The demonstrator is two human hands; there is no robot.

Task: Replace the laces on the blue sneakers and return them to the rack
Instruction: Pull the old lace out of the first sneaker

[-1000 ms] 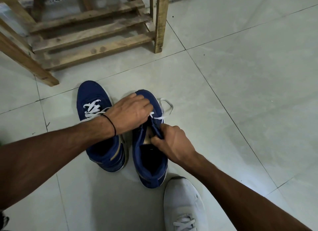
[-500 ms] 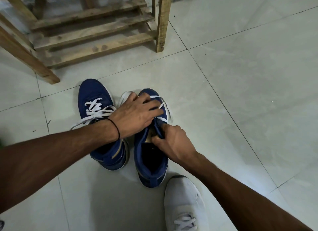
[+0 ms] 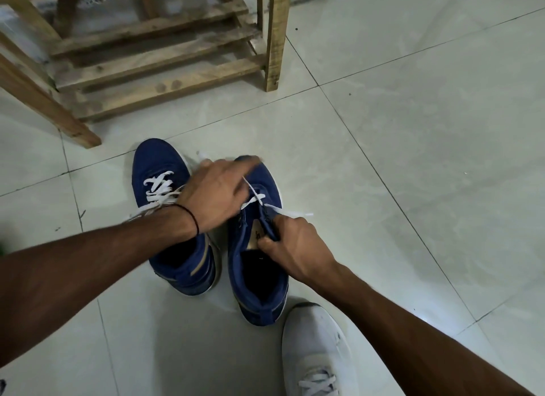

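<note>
The right hand pinches the right blue sneaker's eyelet flap. The blurred left hand's grip cannot be told. A hard tug could unthread the white lace.

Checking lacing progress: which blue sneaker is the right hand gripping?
The blue sneaker beside the white shoe; the right hand pinches its upper, near the tongue.
</note>
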